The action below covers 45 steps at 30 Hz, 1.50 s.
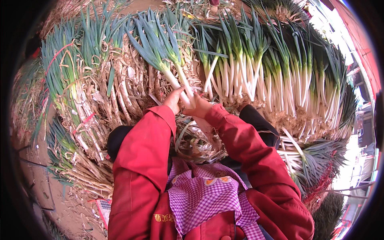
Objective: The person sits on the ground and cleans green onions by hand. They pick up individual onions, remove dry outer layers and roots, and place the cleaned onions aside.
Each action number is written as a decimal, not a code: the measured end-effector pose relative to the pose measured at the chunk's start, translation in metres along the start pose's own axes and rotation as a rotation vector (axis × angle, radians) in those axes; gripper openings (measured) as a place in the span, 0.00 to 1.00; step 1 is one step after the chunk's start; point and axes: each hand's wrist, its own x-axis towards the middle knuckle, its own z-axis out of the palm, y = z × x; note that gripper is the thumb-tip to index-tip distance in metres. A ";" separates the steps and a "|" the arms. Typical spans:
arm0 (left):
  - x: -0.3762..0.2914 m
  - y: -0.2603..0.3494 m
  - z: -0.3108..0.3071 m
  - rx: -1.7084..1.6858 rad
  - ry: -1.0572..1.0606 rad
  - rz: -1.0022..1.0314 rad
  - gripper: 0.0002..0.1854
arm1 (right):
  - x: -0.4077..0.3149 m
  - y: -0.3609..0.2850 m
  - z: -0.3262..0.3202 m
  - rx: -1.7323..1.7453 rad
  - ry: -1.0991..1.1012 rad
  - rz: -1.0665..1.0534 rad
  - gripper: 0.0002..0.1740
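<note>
In front of my body I hold a pair of large green onions [172,77], leaves pointing away and slightly to the left. My left hand [173,101] grips the white stems from the left side. Close beside it, my right hand [200,107] clasps the lower white stems, its thumb lying along them. The stems look clean and white; their root ends are partly hidden by my right hand and sleeve. Below my hands, between my legs, lies a heap of peeled skins and dry leaves [199,144].
Unpeeled onions with dry brown husks [123,87] stand in a dense row to the left. Clean white-stemmed onions [282,87] line the right. More onions [321,159] lie at the lower right beside red twine [319,189]. Scraps litter the dirt floor [75,207].
</note>
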 end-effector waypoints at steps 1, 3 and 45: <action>-0.002 0.002 -0.001 0.017 -0.007 -0.027 0.16 | 0.002 0.003 0.000 0.021 -0.044 0.007 0.52; -0.007 0.010 0.000 0.244 0.130 0.048 0.20 | 0.001 0.006 0.000 0.127 -0.074 0.003 0.44; -0.005 -0.002 0.022 2.084 -0.591 0.043 0.23 | -0.397 0.271 -0.108 -0.045 1.514 0.093 0.23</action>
